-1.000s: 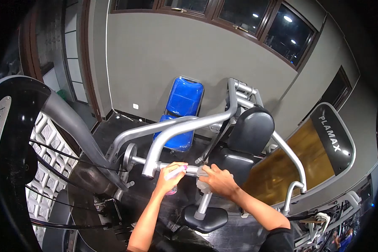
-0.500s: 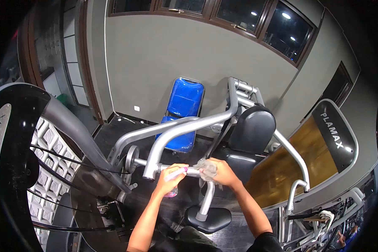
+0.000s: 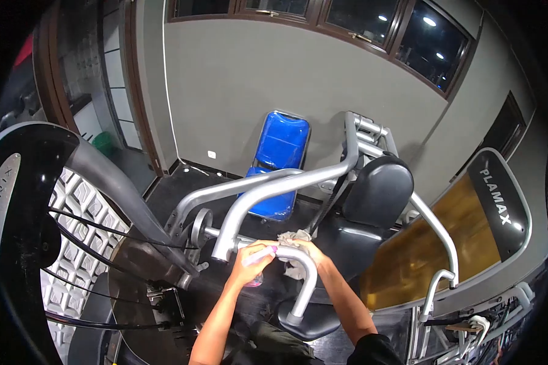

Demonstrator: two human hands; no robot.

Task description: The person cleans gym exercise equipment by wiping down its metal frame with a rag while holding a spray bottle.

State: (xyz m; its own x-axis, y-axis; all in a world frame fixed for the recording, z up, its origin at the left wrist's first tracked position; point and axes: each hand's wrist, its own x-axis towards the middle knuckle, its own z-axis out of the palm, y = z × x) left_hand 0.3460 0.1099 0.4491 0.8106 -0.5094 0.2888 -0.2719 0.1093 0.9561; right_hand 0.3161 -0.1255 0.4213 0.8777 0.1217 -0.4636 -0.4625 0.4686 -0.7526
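Observation:
My left hand (image 3: 252,264) is closed around a spray bottle (image 3: 259,255) with a white head and pink nozzle; part of its pinkish body shows below the fingers. This hand sits against the silver handle bar of an exercise machine (image 3: 307,277). My right hand (image 3: 309,250) grips a crumpled grey-beige cloth (image 3: 294,238) on the far side of the same bar. Some of the cloth hangs under the bar, and the right fingers are partly hidden by it. Just below the bar's curved end is a black pad (image 3: 310,325).
A black padded seat back (image 3: 380,191) stands beyond my hands. Against the grey wall leans a blue bench (image 3: 281,143). To the right is a machine panel marked PLAMAX (image 3: 496,194); on the left, a dark machine frame (image 3: 24,201) with black cables.
My right hand and the cloth have shifted from on top of the bar to its far side, closer to my left hand. The whole view has swung slightly left.

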